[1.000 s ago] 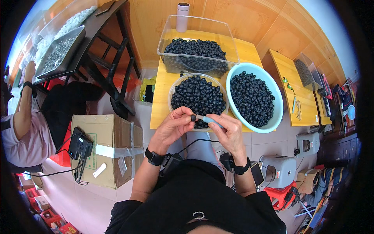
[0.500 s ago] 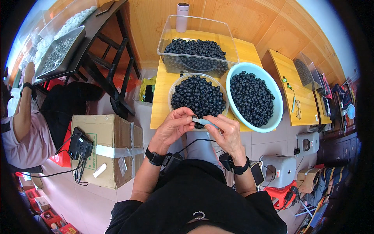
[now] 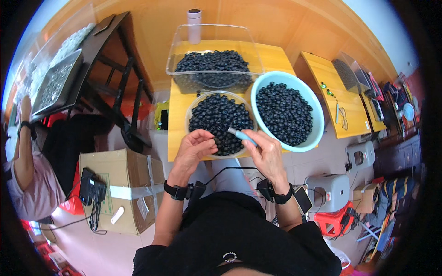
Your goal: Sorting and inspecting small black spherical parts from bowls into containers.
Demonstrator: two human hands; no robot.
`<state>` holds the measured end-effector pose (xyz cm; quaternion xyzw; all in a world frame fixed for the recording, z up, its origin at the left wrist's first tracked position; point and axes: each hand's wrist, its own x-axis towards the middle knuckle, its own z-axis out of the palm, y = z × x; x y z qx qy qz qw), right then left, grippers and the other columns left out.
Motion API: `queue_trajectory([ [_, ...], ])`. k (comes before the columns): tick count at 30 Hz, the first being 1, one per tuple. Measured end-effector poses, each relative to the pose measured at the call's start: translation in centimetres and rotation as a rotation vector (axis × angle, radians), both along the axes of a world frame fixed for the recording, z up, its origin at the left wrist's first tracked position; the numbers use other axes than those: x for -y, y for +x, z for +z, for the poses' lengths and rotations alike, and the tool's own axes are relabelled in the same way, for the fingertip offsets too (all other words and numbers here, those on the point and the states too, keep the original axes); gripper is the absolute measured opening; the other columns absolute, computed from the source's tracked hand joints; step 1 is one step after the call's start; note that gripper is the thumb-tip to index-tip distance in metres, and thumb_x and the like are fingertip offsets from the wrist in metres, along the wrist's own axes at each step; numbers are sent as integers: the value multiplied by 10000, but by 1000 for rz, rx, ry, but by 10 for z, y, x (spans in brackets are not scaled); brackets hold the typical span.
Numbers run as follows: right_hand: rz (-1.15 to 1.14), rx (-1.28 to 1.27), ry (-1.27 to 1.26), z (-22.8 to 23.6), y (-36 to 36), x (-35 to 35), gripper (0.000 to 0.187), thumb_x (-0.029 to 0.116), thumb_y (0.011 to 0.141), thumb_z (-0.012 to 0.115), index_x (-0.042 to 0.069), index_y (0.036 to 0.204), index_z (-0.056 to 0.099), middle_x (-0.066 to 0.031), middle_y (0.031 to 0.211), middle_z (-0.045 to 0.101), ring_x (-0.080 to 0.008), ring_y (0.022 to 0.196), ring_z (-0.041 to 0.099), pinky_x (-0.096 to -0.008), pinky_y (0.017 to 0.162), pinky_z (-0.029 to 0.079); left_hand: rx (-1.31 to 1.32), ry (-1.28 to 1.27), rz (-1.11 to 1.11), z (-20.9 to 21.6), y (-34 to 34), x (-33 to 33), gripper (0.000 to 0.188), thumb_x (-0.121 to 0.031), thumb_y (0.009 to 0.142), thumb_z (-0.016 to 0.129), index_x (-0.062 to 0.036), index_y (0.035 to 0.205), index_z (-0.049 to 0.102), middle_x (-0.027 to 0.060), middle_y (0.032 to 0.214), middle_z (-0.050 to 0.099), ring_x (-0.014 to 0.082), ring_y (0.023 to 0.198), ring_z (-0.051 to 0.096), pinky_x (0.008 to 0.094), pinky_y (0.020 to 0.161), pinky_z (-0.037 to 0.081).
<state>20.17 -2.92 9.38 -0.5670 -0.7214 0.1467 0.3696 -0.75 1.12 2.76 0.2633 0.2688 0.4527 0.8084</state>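
head view: the left hand point(image 3: 198, 145) is palm inward, its thumb and fingertips pinching a small dark piece point(image 3: 214, 140), mostly hidden by the fingers. the right hand point(image 3: 269, 149) has its fingers closed round a blue-handled tool point(image 3: 244, 136), whose short grey tip points up and to the left, over the black beads point(image 3: 221, 112). the tip is near the left fingertips but apart from them. both hands are at the near side of a round clear bowl point(image 3: 188, 120), which the beads fill in a loose heap. each wrist wears a dark band.

just right of the bowl sits a pale blue basin point(image 3: 319, 125), also full of such beads, and behind the bowl is a clear rectangular box point(image 3: 207, 73) with more of them. all three are on a yellow wooden table point(image 3: 177, 103); a pale pink bottle point(image 3: 194, 33) stands behind the box. off to the right, a second yellow table point(image 3: 326, 110) bears a pair of glasses point(image 3: 344, 120). to the left, a taped cardboard box point(image 3: 103, 166) has a black device point(image 3: 90, 187) against its side, and beyond it another person's arm point(image 3: 21, 149) reaches up toward a dark table point(image 3: 87, 69).
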Motion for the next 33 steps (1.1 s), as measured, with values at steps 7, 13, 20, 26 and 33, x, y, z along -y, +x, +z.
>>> queue_trajectory([
  [7, -289, -44, 81, -12, 47, 0, 194, 124, 846, 581, 22, 999, 643, -153, 841, 644, -282, 720, 633, -345, 641, 480, -355, 245, 354, 9, 21, -23, 449, 37, 792, 623, 37, 1220, 487, 156, 1240, 460, 142, 795, 626, 253, 705, 541],
  [13, -421, -54, 22, -30, 73, 3, 217, 154, 854, 585, -1, 991, 646, -179, 901, 654, -300, 789, 643, -356, 701, 486, -529, 274, 243, -13, 16, -25, 297, 34, 787, 616, 22, 1080, 577, 90, 1062, 582, 113, 767, 618, 236, 656, 536],
  [20, -437, -49, -11, -31, 72, 4, 260, 180, 876, 570, -32, 1012, 634, -175, 913, 663, -255, 823, 639, -339, 748, 477, -1107, 529, 225, -31, 30, -28, 201, 29, 714, 661, 10, 912, 630, 86, 889, 628, 123, 665, 592, 248, 598, 499],
  [26, -434, -64, 22, -30, 68, 5, 225, 159, 868, 572, -13, 999, 637, -169, 884, 652, -280, 780, 634, -353, 693, 475, -1364, 865, 306, -30, 40, -23, 228, 49, 649, 671, 15, 867, 611, 127, 793, 582, 237, 605, 565, 326, 585, 468],
  [33, -440, -31, 120, -33, 70, 6, 191, 144, 854, 585, 22, 989, 643, -139, 794, 627, -284, 671, 610, -370, 599, 461, -1400, 859, 222, -25, 41, -26, 214, 63, 680, 627, 0, 881, 588, 136, 809, 595, 308, 752, 599, 381, 661, 479],
])
